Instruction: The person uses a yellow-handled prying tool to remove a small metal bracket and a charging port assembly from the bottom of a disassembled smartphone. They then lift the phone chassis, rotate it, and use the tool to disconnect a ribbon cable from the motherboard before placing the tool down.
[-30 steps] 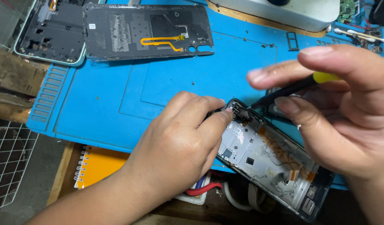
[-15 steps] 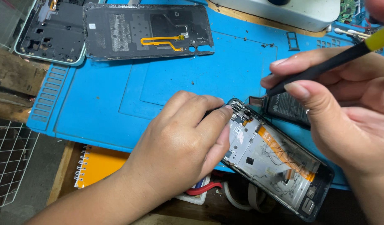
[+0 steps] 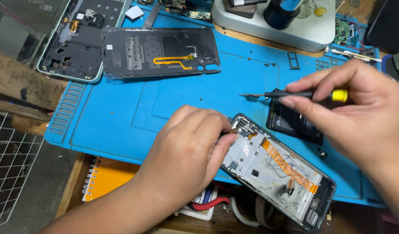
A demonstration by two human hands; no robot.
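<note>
Left hand (image 3: 186,156) on opened phone (image 3: 279,171), right hand (image 3: 355,108) holding screwdriver (image 3: 295,94)

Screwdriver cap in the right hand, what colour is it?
Yellow, on the screwdriver with a black shaft; only the head view shows it.

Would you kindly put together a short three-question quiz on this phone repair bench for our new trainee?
1. True or false: the right hand holds a thin screwdriver with a yellow end.
2. What does the left hand press on? A) the opened phone frame B) the orange notebook C) the wire rack
3. What colour is the work mat?

Key
1. True.
2. A: its fingers rest on the frame's upper end.
3. Blue.
</note>
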